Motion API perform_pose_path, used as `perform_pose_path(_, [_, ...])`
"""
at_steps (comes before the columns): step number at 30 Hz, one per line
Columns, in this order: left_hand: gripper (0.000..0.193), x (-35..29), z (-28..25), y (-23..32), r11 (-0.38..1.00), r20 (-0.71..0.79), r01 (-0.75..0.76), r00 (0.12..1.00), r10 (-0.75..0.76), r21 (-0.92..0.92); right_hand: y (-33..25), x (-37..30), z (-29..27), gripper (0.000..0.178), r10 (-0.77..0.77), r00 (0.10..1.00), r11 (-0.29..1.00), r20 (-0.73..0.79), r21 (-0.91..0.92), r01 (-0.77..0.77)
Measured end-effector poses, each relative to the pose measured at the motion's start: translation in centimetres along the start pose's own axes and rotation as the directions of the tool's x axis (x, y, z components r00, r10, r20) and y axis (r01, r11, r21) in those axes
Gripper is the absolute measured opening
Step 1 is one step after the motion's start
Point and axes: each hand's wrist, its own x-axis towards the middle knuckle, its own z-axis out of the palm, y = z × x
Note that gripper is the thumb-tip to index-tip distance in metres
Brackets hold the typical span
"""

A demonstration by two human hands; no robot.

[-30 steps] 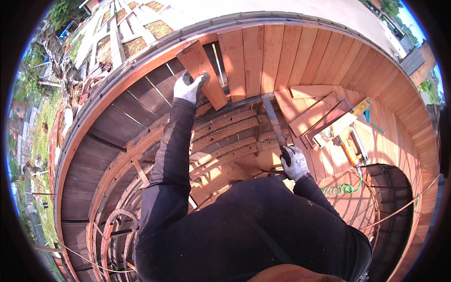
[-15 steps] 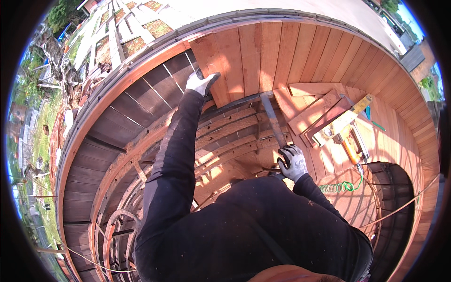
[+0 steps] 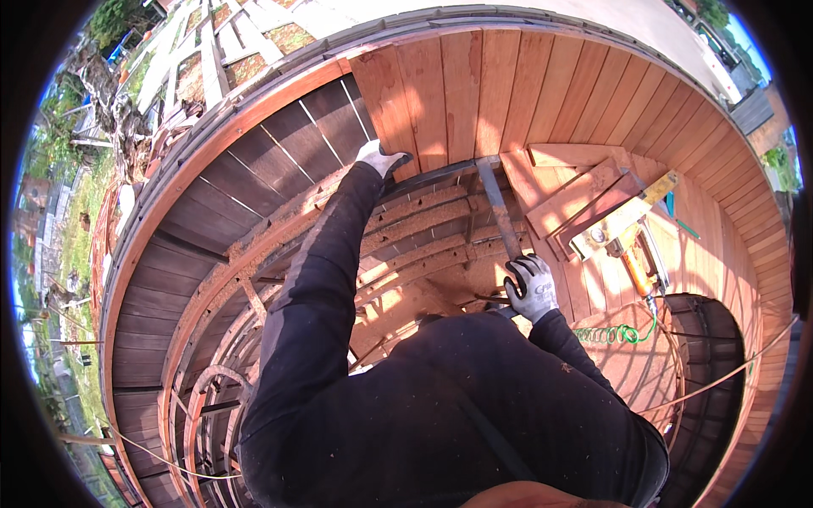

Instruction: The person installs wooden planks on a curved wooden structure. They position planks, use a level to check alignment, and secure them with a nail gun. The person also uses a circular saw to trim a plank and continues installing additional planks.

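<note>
My left hand [image 3: 381, 158], in a white glove with dark fingertips, is at the lower end of the leftmost reddish wooden plank [image 3: 385, 106]. Its thumb lies across the plank's bottom edge, and the other fingers are mostly hidden. That plank stands against its neighbour in the curved row of planks [image 3: 500, 85]. Lower and to the right, my gloved right hand [image 3: 533, 290] has its fingers curled over the near end of a grey bar [image 3: 498, 203]. What lies beneath its palm is hidden.
Dark boards [image 3: 288, 135] line the wall left of the planks. Curved wooden ribs [image 3: 423, 220] run below. On the right lie loose board offcuts [image 3: 584, 199], a spirit level [image 3: 627, 216], an orange-handled tool [image 3: 635, 271] and a coiled green hose [image 3: 622, 335].
The leftmost plank, tilted before, now stands in line beside its neighbour. My left hand has slid from its side to its bottom end. My right hand stays at the bar.
</note>
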Motion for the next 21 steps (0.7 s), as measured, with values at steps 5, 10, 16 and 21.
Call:
perform_pose_path(5, [0.041, -0.2, 0.0, -0.2, 1.000, -0.013, 0.001, 1.000, -0.001, 0.019, -0.2, 0.2, -0.1, 0.036, 0.011, 1.000, 1.000, 0.001, 0.007, -0.011])
perform_pose_path(10, [0.043, 0.1, 0.1, -0.6, 0.999, 0.014, 0.038, 0.999, -0.038, -0.039, 0.0, 0.0, 0.2, 0.037, -0.002, 1.000, 1.000, -0.001, -0.006, 0.002])
perform_pose_path(16, [0.035, 0.6, 0.8, -2.1, 0.993, 0.003, 0.041, 0.999, -0.041, -0.106, -0.3, 0.2, -0.1, 0.038, -0.008, 1.000, 1.000, 0.001, -0.001, 0.008])
perform_pose_path(21, [0.029, 0.1, 1.4, -2.0, 0.943, -0.033, -0.002, 0.999, -0.009, -0.334, -0.2, 0.3, 0.0, 0.039, -0.022, 1.000, 1.000, -0.020, 0.002, 0.022])
